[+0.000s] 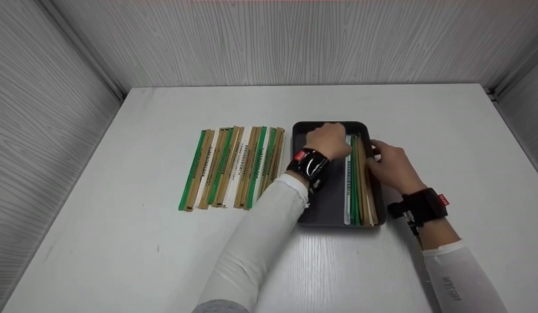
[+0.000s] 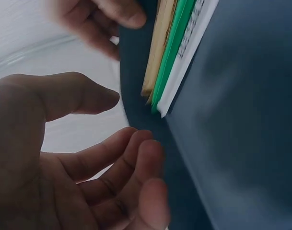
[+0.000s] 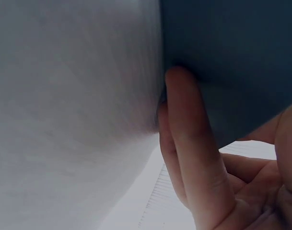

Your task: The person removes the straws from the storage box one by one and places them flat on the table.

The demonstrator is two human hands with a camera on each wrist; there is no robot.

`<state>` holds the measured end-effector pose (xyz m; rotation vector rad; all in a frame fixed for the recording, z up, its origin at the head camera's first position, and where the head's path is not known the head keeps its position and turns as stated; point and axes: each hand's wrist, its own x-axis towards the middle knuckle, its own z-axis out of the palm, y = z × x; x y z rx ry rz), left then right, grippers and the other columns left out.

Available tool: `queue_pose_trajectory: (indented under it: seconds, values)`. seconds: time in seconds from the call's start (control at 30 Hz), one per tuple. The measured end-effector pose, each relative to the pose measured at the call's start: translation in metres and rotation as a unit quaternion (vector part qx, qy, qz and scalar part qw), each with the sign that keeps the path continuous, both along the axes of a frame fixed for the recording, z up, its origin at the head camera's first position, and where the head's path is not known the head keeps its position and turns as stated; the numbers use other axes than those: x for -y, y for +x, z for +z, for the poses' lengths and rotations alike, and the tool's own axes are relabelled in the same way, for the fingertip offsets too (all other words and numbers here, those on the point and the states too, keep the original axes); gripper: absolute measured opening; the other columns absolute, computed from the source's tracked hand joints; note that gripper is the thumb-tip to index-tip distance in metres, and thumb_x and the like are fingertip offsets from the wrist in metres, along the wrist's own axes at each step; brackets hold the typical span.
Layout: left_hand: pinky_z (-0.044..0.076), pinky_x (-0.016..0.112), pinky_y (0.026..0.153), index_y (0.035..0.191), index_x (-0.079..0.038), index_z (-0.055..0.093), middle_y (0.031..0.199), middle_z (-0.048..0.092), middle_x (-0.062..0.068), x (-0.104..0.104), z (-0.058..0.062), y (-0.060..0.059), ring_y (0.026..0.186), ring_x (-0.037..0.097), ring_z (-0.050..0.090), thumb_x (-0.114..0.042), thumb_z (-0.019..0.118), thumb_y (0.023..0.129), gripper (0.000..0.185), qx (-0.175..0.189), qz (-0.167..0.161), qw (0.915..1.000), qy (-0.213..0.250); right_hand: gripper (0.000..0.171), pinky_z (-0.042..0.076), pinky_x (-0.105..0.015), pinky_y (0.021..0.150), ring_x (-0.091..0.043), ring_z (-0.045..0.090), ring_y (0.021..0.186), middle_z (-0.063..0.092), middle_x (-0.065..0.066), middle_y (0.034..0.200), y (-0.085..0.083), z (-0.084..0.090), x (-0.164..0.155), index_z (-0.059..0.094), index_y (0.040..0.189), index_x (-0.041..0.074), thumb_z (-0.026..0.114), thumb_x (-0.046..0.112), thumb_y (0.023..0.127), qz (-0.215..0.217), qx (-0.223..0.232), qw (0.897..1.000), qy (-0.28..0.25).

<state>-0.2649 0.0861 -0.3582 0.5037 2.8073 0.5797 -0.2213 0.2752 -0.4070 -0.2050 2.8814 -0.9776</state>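
a white table (image 1: 121, 243) sits inside a booth of pale grey wood-grain walls (image 1: 43, 130). on its left half lies a loose row of wrapped chopstick packets (image 1: 234, 167), long thin paper sleeves in green, white and tan with dark print, lying side by side and parallel, just beside the left edge of a dark tray (image 1: 325, 208). both forearms wear white sleeves and black wrist straps, and the left forearm crosses over the tray's near-left corner, hiding part of its floor.

the tray is a shallow, dark rectangle with rounded corners and a smooth matte floor. a small bundle of packets (image 1: 360, 182) rests along its right inner wall, running from the near end to the far end; in the left wrist view (image 2: 177, 52) the bundle shows flat tan, green and white strips stacked edge to edge against the wall.

the left hand (image 1: 330, 140) hovers over the far part of the tray, just left of the bundle's far end; its fingers (image 2: 136, 163) are loosely spread and relaxed, gripping nothing. the right hand (image 1: 393, 167) is at the tray's right rim, beside the bundle. from the right wrist view its straight fingers (image 3: 193, 143) press against the tray's outer wall, and it seems to hold nothing, though the thumb side is poorly seen.
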Motion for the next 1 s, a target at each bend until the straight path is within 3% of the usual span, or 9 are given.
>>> queue_pose_trajectory:
  seconds: [0.27,0.43,0.73,1.0]
  values:
    - [0.055,0.038,0.077,0.076,-0.018,0.056,0.080,0.064,-0.002,-0.024,-0.021,-0.002,0.074,0.015,0.060,-0.029,0.062,0.096,0.024,0.016,0.009,0.9984,-0.053,0.053,0.058,-0.055,0.085,-0.048,0.065,0.113,0.056,-0.038,0.137,0.000,-0.002,-0.001,0.038,0.153,-0.011,0.050,0.007,0.104,0.001,0.002,1.000,0.005]
    - [0.054,0.037,0.071,0.070,-0.018,0.051,0.075,0.062,-0.003,-0.027,-0.031,-0.006,0.070,0.015,0.059,-0.032,0.063,0.096,0.032,0.020,0.001,0.9983,-0.056,0.052,0.057,-0.056,0.086,-0.049,0.065,0.114,0.056,-0.039,0.136,0.000,-0.001,0.000,0.039,0.152,-0.012,0.050,0.006,0.104,0.004,-0.006,1.000,0.002]
    - [0.055,0.036,0.069,0.073,-0.018,0.056,0.082,0.068,-0.002,-0.031,-0.032,-0.002,0.072,0.014,0.062,-0.025,0.065,0.096,0.026,0.018,0.007,0.9967,-0.079,0.052,0.058,-0.054,0.084,-0.048,0.066,0.111,0.058,-0.038,0.134,0.000,-0.001,0.001,0.039,0.152,-0.011,0.049,0.006,0.104,0.003,-0.006,1.000,0.000]
    - [0.059,0.036,0.073,0.076,-0.016,0.059,0.096,0.075,0.001,-0.029,-0.032,-0.001,0.082,0.016,0.067,-0.020,0.062,0.098,0.023,0.005,0.008,0.9980,-0.062,0.052,0.058,-0.052,0.082,-0.046,0.067,0.109,0.058,-0.037,0.135,0.000,0.001,-0.001,0.040,0.153,-0.010,0.050,0.007,0.104,0.002,0.000,1.000,-0.001]
